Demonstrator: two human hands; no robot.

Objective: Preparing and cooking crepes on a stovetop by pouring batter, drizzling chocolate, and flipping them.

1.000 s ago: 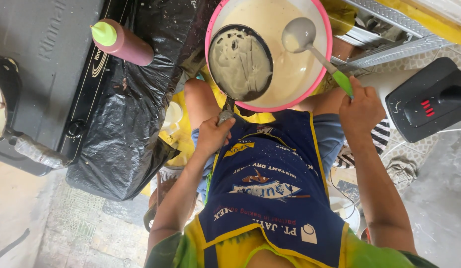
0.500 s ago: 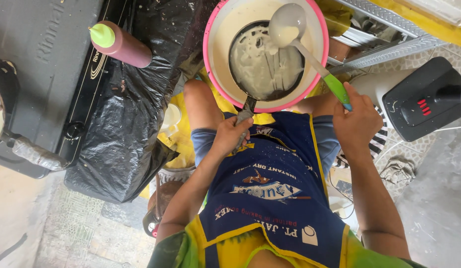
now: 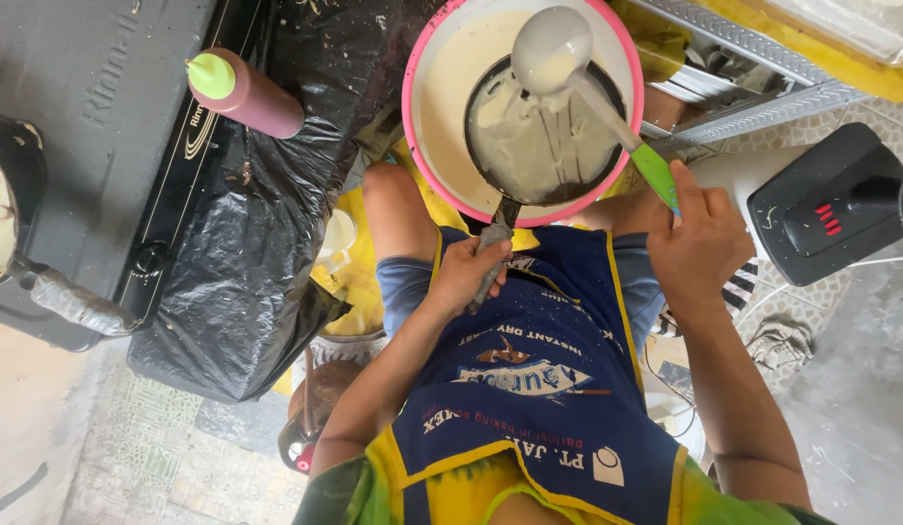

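The left hand [image 3: 468,275] is clenched around the worn, batter-crusted handle of a small round dark pan [image 3: 544,131], which sits tilted over a wide pink-rimmed plastic basin [image 3: 422,126] resting between the person's knees. Pale, smooth batter [image 3: 451,87] fills the basin, and thinner streaks of it coat the pan's black inside. The right hand [image 3: 699,243] grips the green plastic end of a metal ladle [image 3: 553,49], whose rounded bowl, slick with batter, hangs above the pan's far edge. A blue apron [image 3: 539,389] with a yellow border covers the lap. To the left, crinkled glossy black plastic sheet [image 3: 247,253] drapes beside a dark gas stove [image 3: 72,117], and a maroon squeeze bottle [image 3: 252,92] with a lime-green cap lies on it.
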